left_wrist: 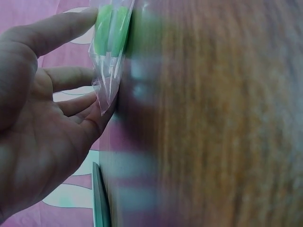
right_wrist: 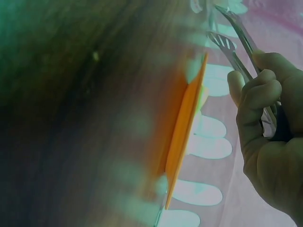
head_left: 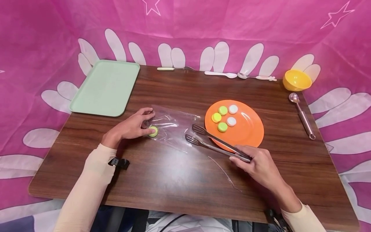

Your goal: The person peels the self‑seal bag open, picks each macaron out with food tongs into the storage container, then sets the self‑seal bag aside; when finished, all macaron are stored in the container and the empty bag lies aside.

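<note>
Nearest you, low and right of centre in the head view, your right hand (head_left: 261,166) holds the tongs (head_left: 215,143) by their rear end, fingers curled round the two arms. The tong tips stand apart and hold nothing; they hover over the right edge of the bag (head_left: 174,127), just left of the plate (head_left: 250,130).

At left of centre, your left hand (head_left: 131,127) rests on the bag's left end. The thumb and fingers lie loosely round the one disc (head_left: 153,131) inside it, pressing it through the plastic against the surface (head_left: 174,180). The left wrist view shows the fingers fairly straight and the plastic lying against the fingertips (left_wrist: 90,16), so that grip is relaxed rather than a firm pinch.

Judging by how things lie, you are early on: one green disc sits in the bag, and five discs (head_left: 224,117) remain clustered on the plate's upper left, three green-yellow and two white. The tongs are unloaded, so the next disc has not been picked up yet.
</note>
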### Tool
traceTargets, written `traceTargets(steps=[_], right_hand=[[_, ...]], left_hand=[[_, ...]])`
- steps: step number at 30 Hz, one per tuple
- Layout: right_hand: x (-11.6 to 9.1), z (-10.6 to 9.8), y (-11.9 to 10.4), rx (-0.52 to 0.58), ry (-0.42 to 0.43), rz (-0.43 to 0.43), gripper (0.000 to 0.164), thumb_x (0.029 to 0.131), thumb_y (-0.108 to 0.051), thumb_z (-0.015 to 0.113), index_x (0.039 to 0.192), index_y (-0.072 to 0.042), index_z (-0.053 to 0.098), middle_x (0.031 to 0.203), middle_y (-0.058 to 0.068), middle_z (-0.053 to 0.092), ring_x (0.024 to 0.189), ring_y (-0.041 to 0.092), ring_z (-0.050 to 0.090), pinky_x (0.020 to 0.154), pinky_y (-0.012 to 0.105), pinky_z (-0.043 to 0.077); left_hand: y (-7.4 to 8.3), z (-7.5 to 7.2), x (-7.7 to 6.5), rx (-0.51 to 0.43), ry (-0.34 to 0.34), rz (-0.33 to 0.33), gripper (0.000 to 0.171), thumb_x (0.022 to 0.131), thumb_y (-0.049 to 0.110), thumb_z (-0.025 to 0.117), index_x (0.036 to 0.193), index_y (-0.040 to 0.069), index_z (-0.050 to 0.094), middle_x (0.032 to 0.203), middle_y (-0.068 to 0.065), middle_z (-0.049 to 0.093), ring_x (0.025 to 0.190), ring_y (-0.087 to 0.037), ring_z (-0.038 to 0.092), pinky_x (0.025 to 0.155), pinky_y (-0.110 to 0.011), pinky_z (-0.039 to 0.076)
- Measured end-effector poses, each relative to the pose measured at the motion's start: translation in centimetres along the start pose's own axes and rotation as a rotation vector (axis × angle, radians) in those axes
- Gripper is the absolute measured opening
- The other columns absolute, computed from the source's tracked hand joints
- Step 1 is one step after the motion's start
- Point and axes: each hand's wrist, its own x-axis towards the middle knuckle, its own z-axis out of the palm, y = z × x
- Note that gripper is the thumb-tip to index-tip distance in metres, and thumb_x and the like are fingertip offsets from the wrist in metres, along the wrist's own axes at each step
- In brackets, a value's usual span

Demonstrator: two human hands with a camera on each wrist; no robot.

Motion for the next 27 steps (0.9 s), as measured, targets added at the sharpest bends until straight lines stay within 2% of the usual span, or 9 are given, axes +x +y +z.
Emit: traceTargets(steps=[5,13,19,27], right_hand=[[0.6,0.4,0.2,-0.006,-0.024,-0.004,0.038,0.084,-0.019,0.093,0.121,-0.016,0.083,0.105,0.001,0.084,0.082,0.006,0.068,0.074,0.004,0.046],[1.1,-0.2,0.6,-0.024,-0.033,-0.004,0.039,0.083,-0.016,0.094,0.120,-0.014,0.083,0.099,0.003,0.083,0.076,0.006,0.062,0.067,0.008,0.045],[1.7,0.0,0.5,0.002,-0.073,-0.026,0.044,0.084,-0.019,0.093,0.126,-0.018,0.081,0.101,-0.002,0.080,0.082,0.009,0.060,0.070,0.011,0.043],[3.1,1.0,-0.6,0.048,-0.162,0.013,0.046,0.088,-0.026,0.091,0.131,-0.014,0.079,0.107,0.002,0.082,0.083,0.012,0.064,0.069,0.021,0.050]], left_hand=[[-0.1,0.1,-0.1,0.000,-0.001,0.006,0.079,0.100,0.026,0.077,0.159,-0.011,0.040,0.172,-0.030,0.027,0.152,-0.047,0.041,0.125,-0.059,0.038],[-0.2,0.1,-0.1,-0.025,-0.002,0.002,0.079,0.099,0.024,0.078,0.161,-0.009,0.040,0.173,-0.028,0.027,0.125,-0.039,0.066,0.112,-0.054,0.052],[-0.1,-0.1,-0.2,-0.055,-0.011,-0.003,0.078,0.100,0.022,0.077,0.161,-0.009,0.040,0.173,-0.028,0.025,0.115,-0.035,0.070,0.107,-0.053,0.056],[-0.4,-0.2,-0.3,-0.121,-0.045,0.005,0.071,0.102,0.012,0.069,0.162,-0.008,0.037,0.174,-0.028,0.022,0.111,-0.034,0.074,0.107,-0.054,0.057]])
